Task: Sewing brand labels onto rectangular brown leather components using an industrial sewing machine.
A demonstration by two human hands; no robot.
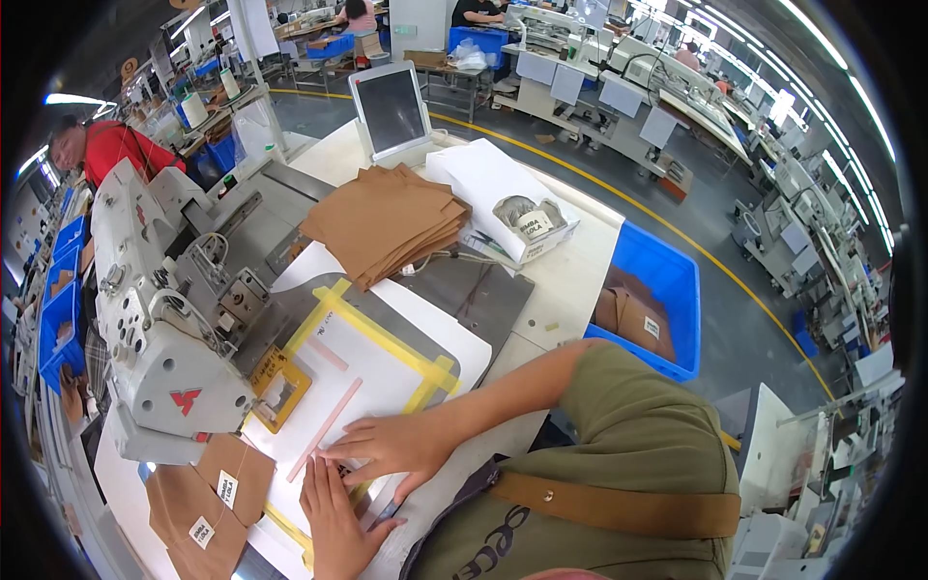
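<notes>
My left hand (338, 517) lies with fingers stretched on the white template sheet (396, 358) framed in yellow tape, near its lower edge. My right hand (391, 454) rests just above and right of it, fingers spread, fingertips close to the left hand's. Something small and dark beneath them is mostly hidden. A pink strip (325, 427) runs up the sheet from the fingertips. Beside the sheet stands the white sewing machine (169, 358), with a yellow plate (275, 385) at its working end. Brown pieces with white labels (174, 507) lie left of my hands.
A stack of brown sheets (372, 217), a white box (459, 179) holding a grey bundle and a tablet (387, 106) sit farther back. A blue bin (677, 280) with brown pieces stands right of the table. A person in red (126, 147) is at the upper left.
</notes>
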